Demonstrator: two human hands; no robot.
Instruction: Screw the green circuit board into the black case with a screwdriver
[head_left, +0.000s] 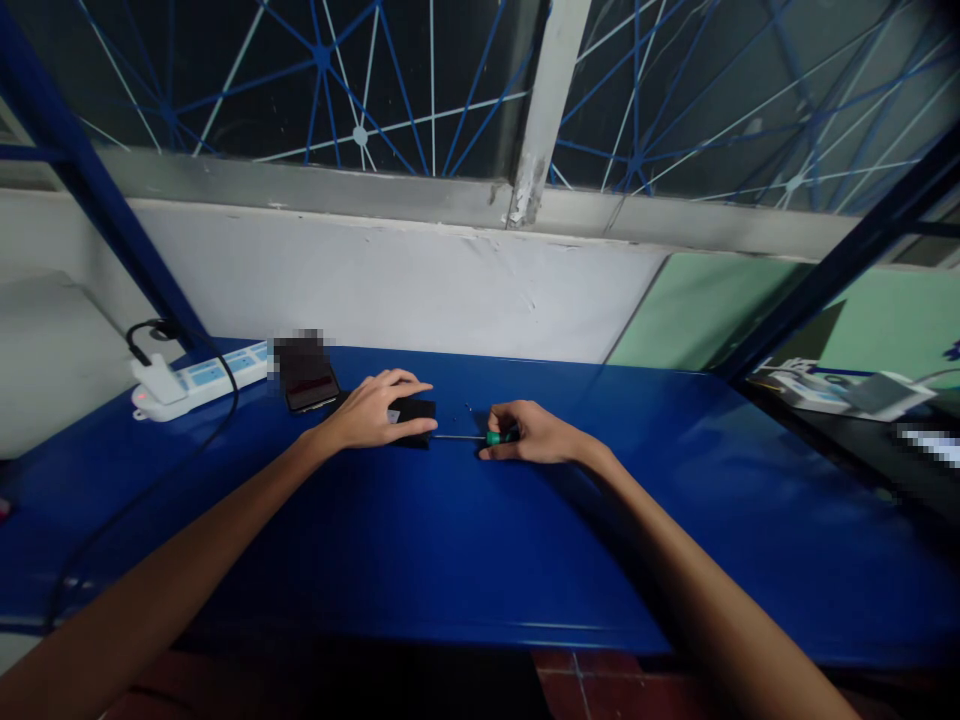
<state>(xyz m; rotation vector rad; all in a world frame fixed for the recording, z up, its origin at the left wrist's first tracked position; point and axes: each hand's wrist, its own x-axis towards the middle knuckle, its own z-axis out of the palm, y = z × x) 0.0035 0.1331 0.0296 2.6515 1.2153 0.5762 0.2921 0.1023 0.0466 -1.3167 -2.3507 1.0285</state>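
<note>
My left hand (371,412) lies over a flat black box-like object (417,409), thumb on the near side and index finger stretched along the far side. What kind of object it is, I cannot make out, since the palm covers much of it. In my right hand (541,432) is a screwdriver with a green handle (493,438), pinched between thumb and fingers. Its thin metal shaft (459,437) lies level and points left, with the tip at the object's right end. Tiny pieces like screws (469,407) lie on the table between the hands.
A dark phone-like device (307,378) sits left of my left hand. Behind it runs a white power strip (217,372) with a plugged-in adapter and a black cable (234,385). The blue table (450,540) meets a white wall; papers and a white device (889,395) stand far right.
</note>
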